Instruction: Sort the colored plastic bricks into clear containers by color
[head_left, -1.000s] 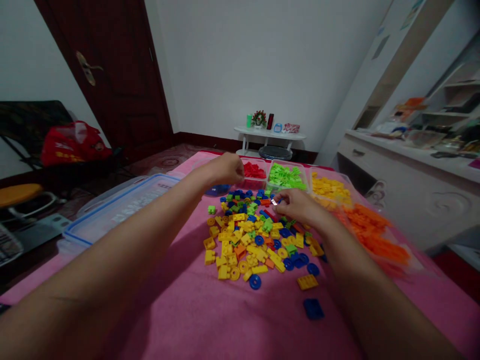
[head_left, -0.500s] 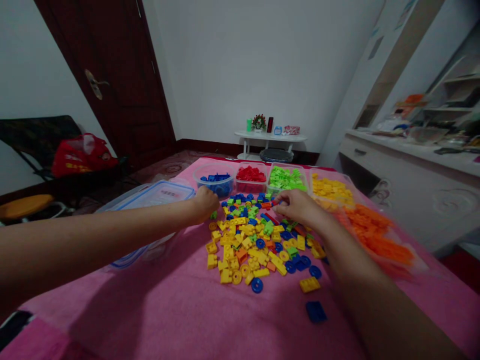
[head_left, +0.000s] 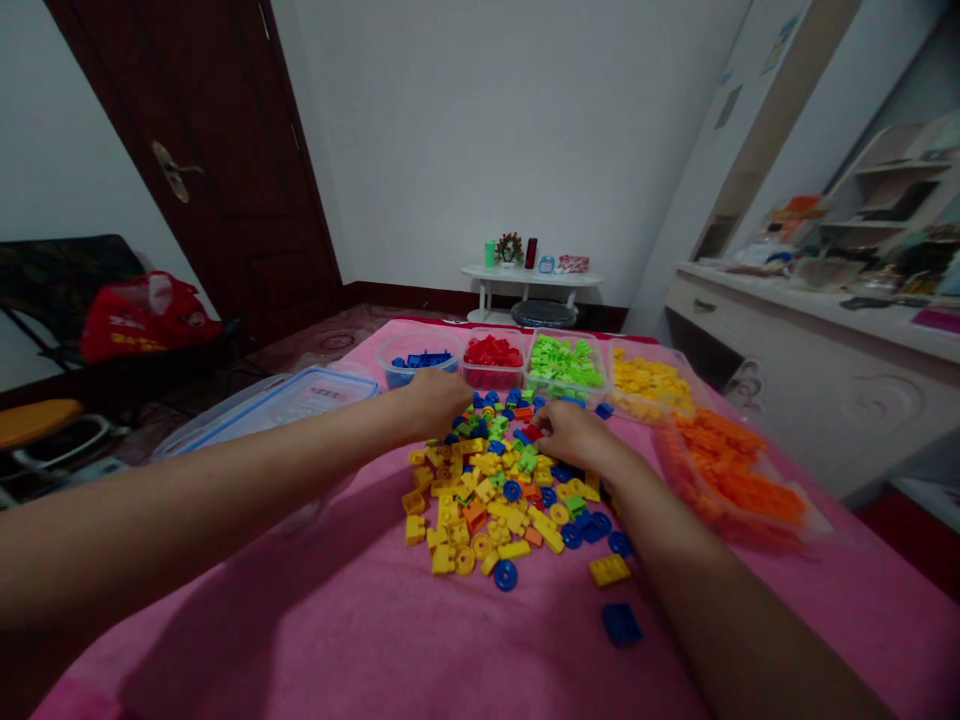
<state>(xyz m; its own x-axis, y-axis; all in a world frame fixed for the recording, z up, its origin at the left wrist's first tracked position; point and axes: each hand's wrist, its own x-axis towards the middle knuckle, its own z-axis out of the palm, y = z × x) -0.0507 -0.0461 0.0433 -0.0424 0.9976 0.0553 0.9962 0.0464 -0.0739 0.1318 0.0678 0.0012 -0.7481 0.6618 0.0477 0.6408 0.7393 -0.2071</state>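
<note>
A pile of small plastic bricks (head_left: pixel 491 490), yellow, blue, green, red and orange, lies on the pink cloth (head_left: pixel 360 620). My left hand (head_left: pixel 437 400) rests at the pile's far left edge with its fingers curled down; whatever is in them is hidden. My right hand (head_left: pixel 568 435) is on the pile's far right side, fingers bent down among blue and red bricks. Behind the pile stands a row of clear tubs: blue bricks (head_left: pixel 415 357), red bricks (head_left: pixel 491 353), green bricks (head_left: pixel 565 360) and yellow bricks (head_left: pixel 649 379).
A tray of orange bricks (head_left: pixel 726 475) sits at the right. A large clear box with a blue-rimmed lid (head_left: pixel 289 397) lies at the left. Loose yellow (head_left: pixel 609 570) and blue (head_left: pixel 621 623) bricks lie nearer me. A white cabinet (head_left: pixel 810 370) stands at the right.
My left hand came back from the red tub to the pile's left edge, then slid right onto its far corner. My right hand dropped lower onto the bricks.
</note>
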